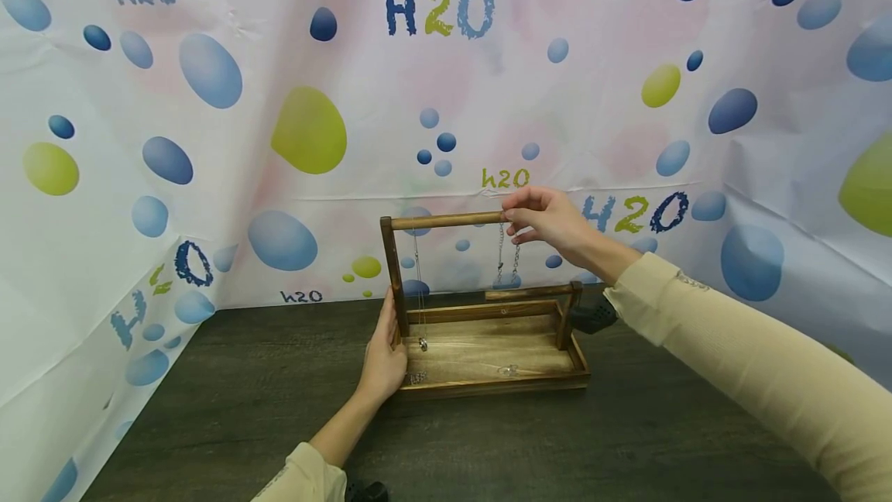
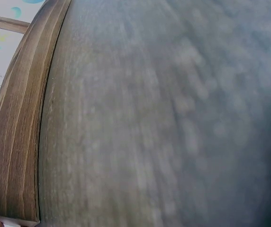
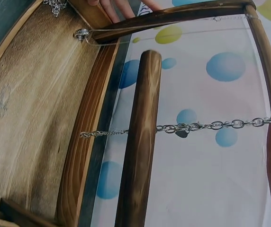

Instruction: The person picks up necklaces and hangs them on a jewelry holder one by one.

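A wooden jewelry stand (image 1: 488, 389) has a tray base, a tall bar and a lower bar. My right hand (image 1: 550, 221) is at the right end of the tall bar, pinching a silver chain bracelet (image 3: 237, 124) whose two ends hang down. In the right wrist view the chain crosses behind the lower bar (image 3: 140, 142). My left hand (image 1: 382, 359) holds the tray's left end beside the tall post (image 1: 393, 273), and some of its fingers (image 3: 121, 7) show past the tray wall. A thin necklace (image 1: 417, 277) with a small pendant (image 1: 422, 344) hangs near that post.
Small silver jewelry (image 1: 416, 378) lies in the tray's front left corner, with another silver piece (image 1: 509, 370) along the front. The stand is on a dark wood-grain table (image 1: 279, 378). Behind is a white sheet (image 1: 369, 53) with blue and green spots.
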